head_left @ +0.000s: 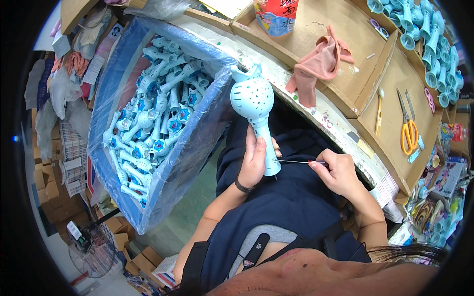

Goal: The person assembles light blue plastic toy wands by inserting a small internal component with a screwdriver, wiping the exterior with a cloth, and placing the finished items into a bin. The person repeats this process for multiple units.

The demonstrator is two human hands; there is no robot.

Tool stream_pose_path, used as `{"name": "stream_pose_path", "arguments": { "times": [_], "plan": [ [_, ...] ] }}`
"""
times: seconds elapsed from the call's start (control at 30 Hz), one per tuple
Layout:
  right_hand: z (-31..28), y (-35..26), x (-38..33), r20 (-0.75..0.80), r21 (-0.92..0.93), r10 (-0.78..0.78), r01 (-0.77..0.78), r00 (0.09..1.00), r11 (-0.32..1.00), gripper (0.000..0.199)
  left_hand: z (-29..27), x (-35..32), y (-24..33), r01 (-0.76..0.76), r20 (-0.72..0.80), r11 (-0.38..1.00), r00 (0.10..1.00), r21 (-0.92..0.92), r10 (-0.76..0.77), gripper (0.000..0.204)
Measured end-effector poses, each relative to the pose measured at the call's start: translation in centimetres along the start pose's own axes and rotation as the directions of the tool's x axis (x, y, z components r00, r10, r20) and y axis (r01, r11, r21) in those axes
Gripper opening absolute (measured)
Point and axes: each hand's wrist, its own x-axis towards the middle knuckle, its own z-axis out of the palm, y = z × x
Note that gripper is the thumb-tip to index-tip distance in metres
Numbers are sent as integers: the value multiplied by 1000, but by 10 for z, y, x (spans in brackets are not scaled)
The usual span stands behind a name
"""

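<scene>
My left hand [254,160] is wrapped round the narrow handle of a light blue plastic toy wand [253,96]. Its round, perforated head points away from me, with a jagged open rim at the top. In my right hand [338,172], pinched between thumb and fingers, is a thin metal-shafted tool [294,161]. The tool's tip meets the side of the wand's handle near its lower end; whether it goes inside, I cannot tell. My fingers cover most of the tool's grip. Both hands are over my dark blue apron [276,212].
To the left stands a blue plastic-lined bin [163,207] heaped with similar wands [148,118]. Cardboard trays [365,93] on the workbench hold a pink cloth [318,64], orange scissors [409,135], a brush [379,111] and a red container [276,17]. More blue parts [434,39] lie far right. A fan [91,251] stands lower left.
</scene>
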Motion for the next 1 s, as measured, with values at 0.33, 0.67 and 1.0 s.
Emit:
{"name": "stream_pose_path", "arguments": {
  "times": [0.33,0.67,1.0],
  "plan": [
    [7,-7,-6,116,95,134,-145,984,985,26,1,1,0,-69,-65,990,995,122,77,59],
    [8,-5,-6,66,73,78,-82,995,994,21,4,-2,-3,-54,-50,975,997,214,66,65],
    [-12,11,-28,-111,279,49,-17,993,960,14,-11,8,6,-10,149,970,988,-242,47,75]
  ]
}}
